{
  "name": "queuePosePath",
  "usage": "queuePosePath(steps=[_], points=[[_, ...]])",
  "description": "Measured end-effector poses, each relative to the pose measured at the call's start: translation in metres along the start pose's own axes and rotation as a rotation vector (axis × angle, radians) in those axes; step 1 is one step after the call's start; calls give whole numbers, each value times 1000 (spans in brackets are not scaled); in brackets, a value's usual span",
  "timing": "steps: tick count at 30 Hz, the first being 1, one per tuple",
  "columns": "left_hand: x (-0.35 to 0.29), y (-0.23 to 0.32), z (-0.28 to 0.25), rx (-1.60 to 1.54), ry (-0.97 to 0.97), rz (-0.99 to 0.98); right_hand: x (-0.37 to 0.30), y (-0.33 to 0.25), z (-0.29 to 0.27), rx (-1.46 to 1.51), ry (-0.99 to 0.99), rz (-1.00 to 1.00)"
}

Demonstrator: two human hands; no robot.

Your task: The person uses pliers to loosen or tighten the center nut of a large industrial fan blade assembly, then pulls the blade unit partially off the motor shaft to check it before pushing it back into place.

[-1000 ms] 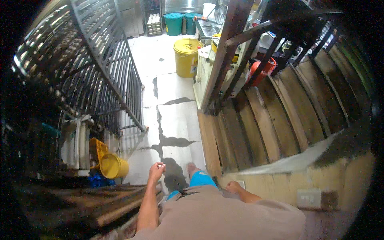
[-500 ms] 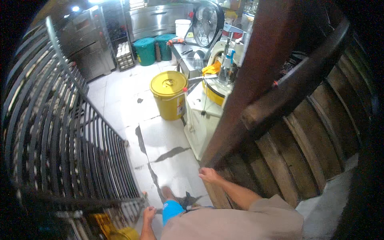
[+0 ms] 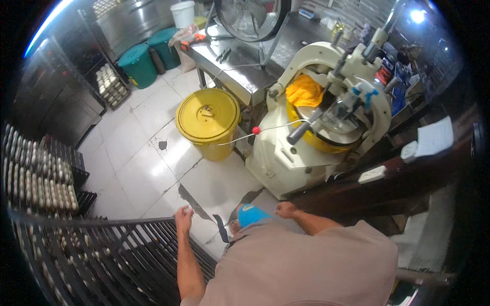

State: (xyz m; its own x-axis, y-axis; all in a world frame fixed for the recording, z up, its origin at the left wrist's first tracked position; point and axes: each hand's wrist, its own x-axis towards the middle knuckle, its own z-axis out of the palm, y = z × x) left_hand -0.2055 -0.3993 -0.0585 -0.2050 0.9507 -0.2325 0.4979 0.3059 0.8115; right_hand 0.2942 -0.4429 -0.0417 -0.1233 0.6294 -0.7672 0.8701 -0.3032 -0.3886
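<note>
My left hand (image 3: 184, 219) hangs over the floor beside the dark slatted rack (image 3: 148, 239). Its fingers are curled together, with a small pale spot at the tips that I cannot make out. My right hand (image 3: 287, 210) is a loose fist in front of my body, with nothing visible in it. It is nearest to the base of a cream-coloured machine (image 3: 291, 168), apart from it. A lidded yellow bucket (image 3: 208, 115) stands on the floor ahead, out of reach of both hands. An orange cloth (image 3: 304, 91) lies on the machine.
A steel table (image 3: 245, 76) bears a large fan (image 3: 252, 18). Two green lidded bins (image 3: 138, 66) and trays of pale rounded pieces (image 3: 109, 84) stand farther back. A dark wooden beam (image 3: 367, 191) runs along the right. The floor tiles (image 3: 127, 158) have dark cracked patches.
My view has moved forward and turned right; the bucket, machine and table look nearer. The wooden stairs have left the view. My left hand has come up and forward.
</note>
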Motion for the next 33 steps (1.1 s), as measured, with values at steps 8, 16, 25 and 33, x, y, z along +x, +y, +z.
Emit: queuePosePath(steps=[8,16,25,33], points=[[221,-19,-74,41,-109,-179,198,-131,-60,3,246,-19],[305,-70,-193,40,-260,-660,294,-372,-237,278,516,-165],[649,14,-234,47,-427,-285,373,-501,-386,679,1084,-189],[779,342,-165,-200,-735,291,396,-503,-501,460,1422,36]])
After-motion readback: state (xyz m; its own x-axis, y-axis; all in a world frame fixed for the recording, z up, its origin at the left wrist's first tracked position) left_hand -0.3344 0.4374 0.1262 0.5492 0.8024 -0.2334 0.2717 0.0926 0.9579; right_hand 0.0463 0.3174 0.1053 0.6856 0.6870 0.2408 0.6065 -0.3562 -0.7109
